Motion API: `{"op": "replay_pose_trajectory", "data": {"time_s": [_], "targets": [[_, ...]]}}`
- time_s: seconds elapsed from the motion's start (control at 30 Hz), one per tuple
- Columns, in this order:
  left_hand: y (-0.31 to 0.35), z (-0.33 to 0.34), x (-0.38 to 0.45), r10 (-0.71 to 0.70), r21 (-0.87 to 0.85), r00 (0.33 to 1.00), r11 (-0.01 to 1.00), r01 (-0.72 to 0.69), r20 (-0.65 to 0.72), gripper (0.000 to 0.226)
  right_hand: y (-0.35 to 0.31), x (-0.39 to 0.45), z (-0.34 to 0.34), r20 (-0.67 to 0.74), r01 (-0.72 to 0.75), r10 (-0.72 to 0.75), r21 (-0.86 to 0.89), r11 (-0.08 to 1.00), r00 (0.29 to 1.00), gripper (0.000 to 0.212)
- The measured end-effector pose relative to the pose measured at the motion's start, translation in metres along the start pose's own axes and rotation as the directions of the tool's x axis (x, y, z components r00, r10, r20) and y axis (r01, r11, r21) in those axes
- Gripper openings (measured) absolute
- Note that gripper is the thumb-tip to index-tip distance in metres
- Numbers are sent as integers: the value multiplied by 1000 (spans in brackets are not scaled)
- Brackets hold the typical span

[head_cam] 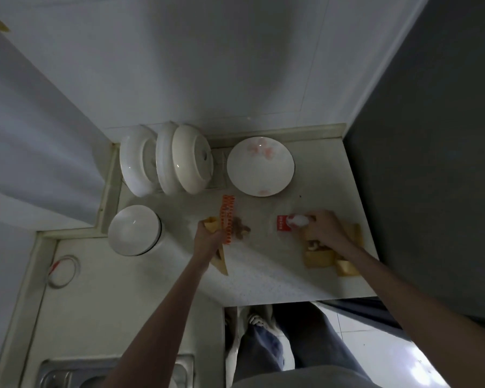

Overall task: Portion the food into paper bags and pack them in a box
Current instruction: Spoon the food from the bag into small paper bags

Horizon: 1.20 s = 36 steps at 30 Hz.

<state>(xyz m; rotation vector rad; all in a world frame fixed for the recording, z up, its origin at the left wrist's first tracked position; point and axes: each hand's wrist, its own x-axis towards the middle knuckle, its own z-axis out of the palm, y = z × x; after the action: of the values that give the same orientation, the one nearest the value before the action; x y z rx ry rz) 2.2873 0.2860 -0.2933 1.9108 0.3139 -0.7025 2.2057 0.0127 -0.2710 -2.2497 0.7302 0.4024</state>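
Paper bag (pixel 212 226) gripped in left hand (pixel 207 238); food (pixel 240 230) just beside.

**One head view, steep and downward**

I have a single wide-angle camera, worn on the head, looking almost straight down over the countertop (pixel 263 275) toward the wall (pixel 207 65). It sits at arm's reach, with floor and legs along the bottom edge.

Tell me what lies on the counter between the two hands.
Head view: between left hand and right hand lie brown food bits and a red-labelled clear packet.
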Motion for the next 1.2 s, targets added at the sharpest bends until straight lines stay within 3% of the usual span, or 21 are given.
{"op": "replay_pose_trajectory", "data": {"time_s": [0.13,0.27,0.33,0.47,0.57,0.73,0.83,0.9,0.97,1.0,1.07,1.2], "targets": [[5,11,10,-25,8,999,1000,25,45,70,-4,15,10,-20,12,-13,-38,999,1000,25],[5,14,16,-49,3,998,999,49,31,73,2,14,1,-234,-5,29,103,995,972,16],[3,13,18,-57,-20,998,998,57,29,73,11,10,-5,-258,7,26,128,992,966,17],[4,13,19,-32,-53,999,998,32,8,55,17,11,-4,-69,42,-42,5,999,997,18],[7,14,17,16,-74,1000,997,-15,22,37,5,14,2,31,80,-81,7,997,996,26],[7,12,10,95,-132,989,988,-79,117,38,-23,17,13,172,143,-169,152,978,971,26],[6,11,5,192,-227,963,963,-148,187,52,-35,19,16,297,51,-94,148,988,950,29],[6,11,3,207,-253,946,957,-142,250,47,-42,20,19,369,-30,-75,272,962,926,42],[4,11,2,195,-254,939,959,-123,283,36,-51,22,28,330,-73,-77,420,905,941,34],[4,11,1,195,-255,941,959,-123,278,33,-52,23,33,268,-69,-48,413,908,962,20],[3,13,2,199,-252,952,958,-139,233,34,-50,25,40,198,-166,90,414,895,976,20],[-3,15,10,251,-191,963,954,-229,100,9,-52,14,48,234,-155,28,542,826,972,22]]}}
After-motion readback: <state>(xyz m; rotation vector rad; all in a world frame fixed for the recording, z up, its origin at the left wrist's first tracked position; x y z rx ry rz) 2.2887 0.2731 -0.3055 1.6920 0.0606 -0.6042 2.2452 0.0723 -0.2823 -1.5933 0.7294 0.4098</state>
